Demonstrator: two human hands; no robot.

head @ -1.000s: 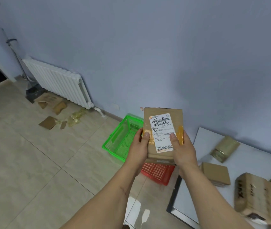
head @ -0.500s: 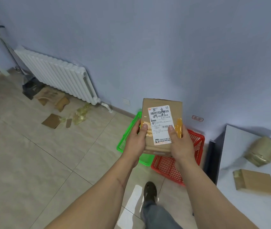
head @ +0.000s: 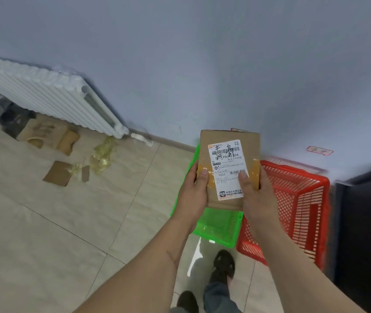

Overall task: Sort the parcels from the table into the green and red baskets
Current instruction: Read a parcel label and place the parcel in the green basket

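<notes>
I hold a flat brown cardboard parcel (head: pixel 229 150) with a white shipping label upright in front of me. My left hand (head: pixel 193 195) grips its left edge, thumb on the front. Its right edge is gripped by my right hand (head: pixel 257 197), thumb on the label. Directly below and behind the parcel the green basket (head: pixel 220 231) stands on the floor, mostly hidden by the parcel and my hands. The red basket (head: pixel 297 204) sits touching it on the right, against the wall.
A white radiator (head: pixel 44 93) runs along the wall at left, with cardboard scraps (head: pixel 58 176) and crumpled tape (head: pixel 103 154) on the tiled floor. A dark table side (head: pixel 360 233) stands right of the red basket. My shoe (head: pixel 224 263) is near the baskets.
I have stepped closer to the baskets; they look larger and lie right under the parcel. The tabletop with the other parcels has left the view. My grip on the parcel is unchanged.
</notes>
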